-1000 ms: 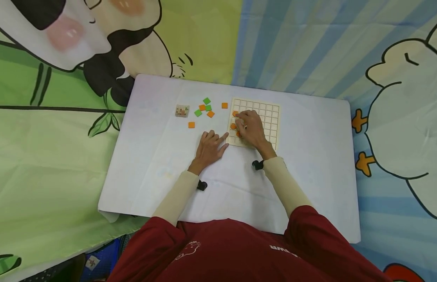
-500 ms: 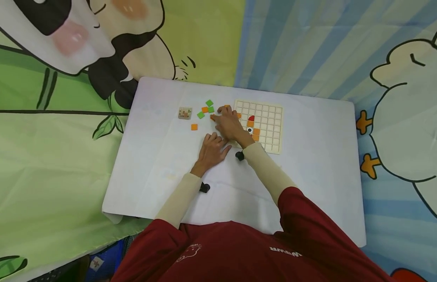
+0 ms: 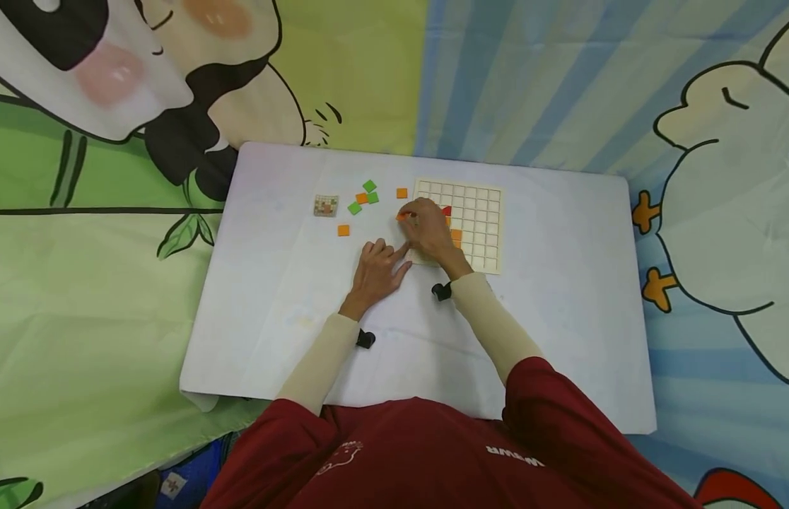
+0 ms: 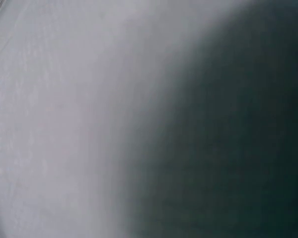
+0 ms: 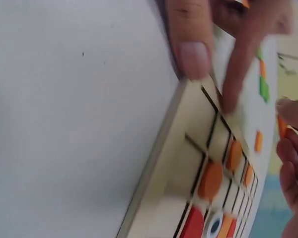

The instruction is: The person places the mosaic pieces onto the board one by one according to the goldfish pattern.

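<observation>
In the head view, my left hand [image 3: 374, 274] lies beside the near left corner of a pale gridded board [image 3: 486, 244]. Its thumb and a finger touch that corner in the right wrist view. Over the board's left side, my right hand [image 3: 428, 230] pinches an orange tile [image 5: 282, 126] between thumb and fingers. Rounded orange pieces [image 5: 210, 180], a red piece [image 5: 191, 222] and an eye piece [image 5: 214, 225] sit in the grid's squares. My right hand covers part of them in the head view. The left wrist view is blurred and shows neither hand clearly.
Left of the board lie loose green tiles [image 3: 354, 208] and orange tiles [image 3: 343, 230]. A small patterned square [image 3: 326, 206] lies farther left. All rest on a white table [image 3: 560, 318], with a printed cloth backdrop [image 3: 356, 71] behind it.
My right hand has left the board, reached left to the loose tiles, and come back to the board's left edge with an orange tile. My left hand has stayed at the corner.
</observation>
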### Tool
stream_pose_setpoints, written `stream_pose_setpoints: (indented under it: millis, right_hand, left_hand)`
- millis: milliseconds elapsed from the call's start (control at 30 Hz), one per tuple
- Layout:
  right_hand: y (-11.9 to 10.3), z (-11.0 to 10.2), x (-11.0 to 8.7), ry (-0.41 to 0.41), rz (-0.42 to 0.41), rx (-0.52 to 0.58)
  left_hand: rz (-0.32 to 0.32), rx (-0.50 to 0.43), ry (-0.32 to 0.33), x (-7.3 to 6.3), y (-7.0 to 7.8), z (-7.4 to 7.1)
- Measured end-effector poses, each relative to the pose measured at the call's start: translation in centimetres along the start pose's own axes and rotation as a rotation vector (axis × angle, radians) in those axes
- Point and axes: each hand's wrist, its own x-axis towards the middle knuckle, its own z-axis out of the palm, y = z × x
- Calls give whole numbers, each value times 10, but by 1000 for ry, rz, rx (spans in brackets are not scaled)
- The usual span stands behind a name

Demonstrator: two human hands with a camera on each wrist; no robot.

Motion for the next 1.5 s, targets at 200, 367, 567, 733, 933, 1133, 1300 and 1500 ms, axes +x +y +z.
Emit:
stream_pose_setpoints:
  millis: [200, 367, 567, 733, 933, 1133, 1300, 1500]
  right_hand:
    - [31, -37, -17, 190, 25, 75]
    - [58, -53, -27, 139, 120, 31]
    - [74, -56, -36, 71, 174, 6]
    - [81, -55, -39, 65, 152, 8]
    - [84, -56, -40, 57, 146, -8]
    - [84, -59, -46, 57, 141, -7]
    - [85, -59, -49, 57, 140, -12]
    - [85, -63, -50, 36, 136, -36]
  left_hand:
    - [-62, -8, -18, -4, -6, -5]
    - [-90, -16, -48, -7, -8, -7]
    - [-71, -24, -59, -7, -6, -5]
    - [-66, -10, -54, -7, -5, -3]
    - [-63, -45, -35, -4, -3, -2]
    - [-52, -52, -49, -2, -2, 0]
    - [-39, -30, -41, -2, -2, 2]
    - [-34, -38, -32, -2, -2, 6]
